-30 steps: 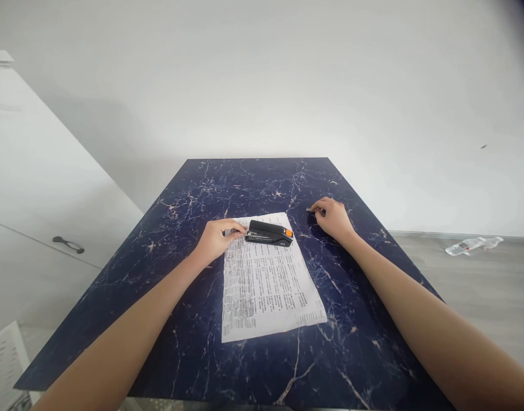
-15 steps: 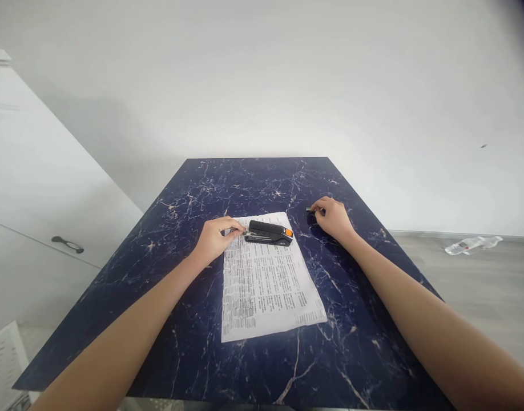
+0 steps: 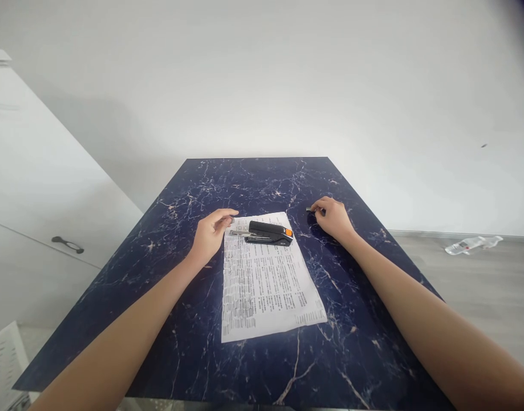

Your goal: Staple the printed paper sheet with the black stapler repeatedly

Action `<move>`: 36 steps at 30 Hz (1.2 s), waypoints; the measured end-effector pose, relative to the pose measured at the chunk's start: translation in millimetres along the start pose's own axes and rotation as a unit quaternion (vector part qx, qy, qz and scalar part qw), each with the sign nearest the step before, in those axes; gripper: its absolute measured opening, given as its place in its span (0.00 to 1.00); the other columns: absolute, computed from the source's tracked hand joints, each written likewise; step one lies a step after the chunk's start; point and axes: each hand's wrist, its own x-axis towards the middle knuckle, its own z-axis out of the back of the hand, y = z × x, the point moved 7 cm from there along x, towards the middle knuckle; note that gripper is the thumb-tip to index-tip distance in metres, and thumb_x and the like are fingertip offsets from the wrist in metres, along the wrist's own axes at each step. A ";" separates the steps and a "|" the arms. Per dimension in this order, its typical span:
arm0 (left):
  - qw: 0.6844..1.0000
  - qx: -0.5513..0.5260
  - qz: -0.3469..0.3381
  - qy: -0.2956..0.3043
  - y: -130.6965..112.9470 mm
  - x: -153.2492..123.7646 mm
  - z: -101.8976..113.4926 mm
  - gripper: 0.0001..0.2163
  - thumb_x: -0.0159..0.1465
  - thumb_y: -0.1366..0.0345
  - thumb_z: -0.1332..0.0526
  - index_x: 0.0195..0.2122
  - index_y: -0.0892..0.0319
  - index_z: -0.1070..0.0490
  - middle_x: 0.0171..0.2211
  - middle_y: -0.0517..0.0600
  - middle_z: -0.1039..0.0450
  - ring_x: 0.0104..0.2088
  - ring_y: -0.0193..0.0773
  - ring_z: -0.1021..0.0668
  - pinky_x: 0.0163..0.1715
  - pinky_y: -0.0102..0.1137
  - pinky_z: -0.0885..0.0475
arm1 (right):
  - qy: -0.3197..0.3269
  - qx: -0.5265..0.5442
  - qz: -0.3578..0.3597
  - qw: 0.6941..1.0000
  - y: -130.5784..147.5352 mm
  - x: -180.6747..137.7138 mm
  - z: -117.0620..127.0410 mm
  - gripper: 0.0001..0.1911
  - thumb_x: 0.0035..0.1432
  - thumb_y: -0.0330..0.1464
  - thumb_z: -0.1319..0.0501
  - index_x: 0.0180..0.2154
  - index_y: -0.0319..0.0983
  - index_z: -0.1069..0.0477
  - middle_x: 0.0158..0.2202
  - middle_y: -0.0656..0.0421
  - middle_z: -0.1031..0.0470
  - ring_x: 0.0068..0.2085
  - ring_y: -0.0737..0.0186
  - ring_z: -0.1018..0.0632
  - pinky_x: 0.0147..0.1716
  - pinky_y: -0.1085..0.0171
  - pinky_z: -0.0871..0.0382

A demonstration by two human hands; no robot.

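Note:
A black stapler (image 3: 268,233) with an orange patch lies on a printed sheet of paper (image 3: 270,285), near its far edge. Its metal staple tray (image 3: 240,233) sticks out to the left from between the black upper part and the base. Just left of the tray's end, my left hand (image 3: 210,233) is open, thumb and fingers apart, with nothing visible in it. On the tabletop right of the paper, my right hand (image 3: 333,217) is closed in a pinch around a small strip of staples (image 3: 309,209), whose end shows past the fingertips.
The dark blue marble-patterned table (image 3: 245,182) stands against a pale wall. On the left is a white cabinet (image 3: 39,188) with a dark handle (image 3: 67,245). A clear plastic bottle (image 3: 472,245) lies on the floor at right.
My left fingers have come off the stapler's front and opened, moving slightly left. The metal tray now juts out further left. My right hand stays in place with the staples.

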 end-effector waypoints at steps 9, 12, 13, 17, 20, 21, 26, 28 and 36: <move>0.997 0.033 0.031 -0.066 13.8 3.0 10.5 0.12 0.73 0.64 0.44 0.47 0.57 0.21 0.41 0.52 0.20 0.34 0.37 0.20 0.36 0.32 0.24 | 0.001 0.002 -0.007 1.000 3.1 -0.3 1.7 0.14 0.54 0.23 0.45 0.32 0.39 0.21 0.38 0.53 0.20 0.37 0.54 0.23 0.45 0.56 0.29; 0.998 0.014 0.024 -0.064 15.1 2.4 8.7 0.11 0.73 0.62 0.44 0.47 0.57 0.22 0.41 0.52 0.21 0.34 0.37 0.19 0.36 0.32 0.24 | -0.002 -0.004 -0.009 1.000 2.1 -0.2 1.6 0.14 0.54 0.24 0.45 0.32 0.39 0.21 0.38 0.53 0.20 0.38 0.53 0.23 0.46 0.55 0.29; 0.998 0.008 0.025 -0.062 16.2 2.2 7.8 0.11 0.73 0.62 0.44 0.47 0.56 0.22 0.41 0.52 0.21 0.34 0.37 0.18 0.36 0.33 0.24 | -0.003 -0.004 -0.009 1.000 1.6 -0.1 1.6 0.14 0.54 0.24 0.45 0.32 0.39 0.20 0.39 0.53 0.20 0.38 0.53 0.22 0.46 0.55 0.29; 0.998 -0.009 0.026 -0.050 18.2 1.6 4.7 0.10 0.72 0.60 0.41 0.48 0.56 0.23 0.43 0.52 0.20 0.37 0.39 0.17 0.41 0.36 0.22 | -0.005 -0.007 -0.010 1.000 0.9 0.0 1.8 0.14 0.54 0.25 0.45 0.32 0.39 0.20 0.40 0.53 0.19 0.39 0.52 0.22 0.46 0.54 0.28; 0.999 0.000 0.010 -0.033 12.9 1.5 2.8 0.08 0.70 0.61 0.38 0.46 0.56 0.23 0.44 0.52 0.20 0.42 0.41 0.17 0.44 0.37 0.22 | -0.010 -0.008 -0.008 1.000 2.7 -0.4 3.6 0.14 0.54 0.24 0.45 0.32 0.39 0.21 0.39 0.53 0.20 0.38 0.52 0.22 0.45 0.55 0.28; 1.000 0.009 0.004 -0.024 10.4 1.5 1.9 0.07 0.69 0.61 0.37 0.45 0.55 0.22 0.43 0.52 0.20 0.42 0.42 0.18 0.44 0.37 0.22 | -0.014 -0.007 -0.008 1.000 3.5 -0.5 4.6 0.14 0.54 0.24 0.45 0.32 0.39 0.21 0.39 0.53 0.20 0.38 0.53 0.22 0.44 0.55 0.28; 0.997 0.057 -0.034 0.041 -2.7 0.3 -4.6 0.05 0.67 0.62 0.33 0.42 0.54 0.20 0.44 0.51 0.18 0.42 0.42 0.17 0.50 0.41 0.22 | -0.026 0.008 -0.012 1.000 6.0 -1.1 8.6 0.13 0.53 0.24 0.45 0.32 0.39 0.22 0.37 0.53 0.21 0.34 0.55 0.24 0.40 0.57 0.29; 0.994 0.072 -0.046 0.060 -5.8 -0.5 -5.6 0.05 0.67 0.62 0.33 0.42 0.53 0.19 0.44 0.50 0.17 0.44 0.43 0.17 0.53 0.43 0.23 | -0.027 0.011 -0.011 1.000 6.5 -1.1 9.1 0.13 0.53 0.24 0.45 0.32 0.39 0.22 0.37 0.53 0.21 0.33 0.55 0.24 0.41 0.57 0.29; 0.990 0.090 -0.028 0.107 -3.2 -2.4 -6.6 0.06 0.64 0.63 0.32 0.42 0.54 0.19 0.43 0.50 0.16 0.45 0.44 0.16 0.52 0.41 0.23 | -0.022 0.010 -0.010 1.000 3.8 -1.1 7.0 0.14 0.53 0.23 0.46 0.32 0.39 0.22 0.37 0.53 0.22 0.33 0.56 0.24 0.40 0.58 0.30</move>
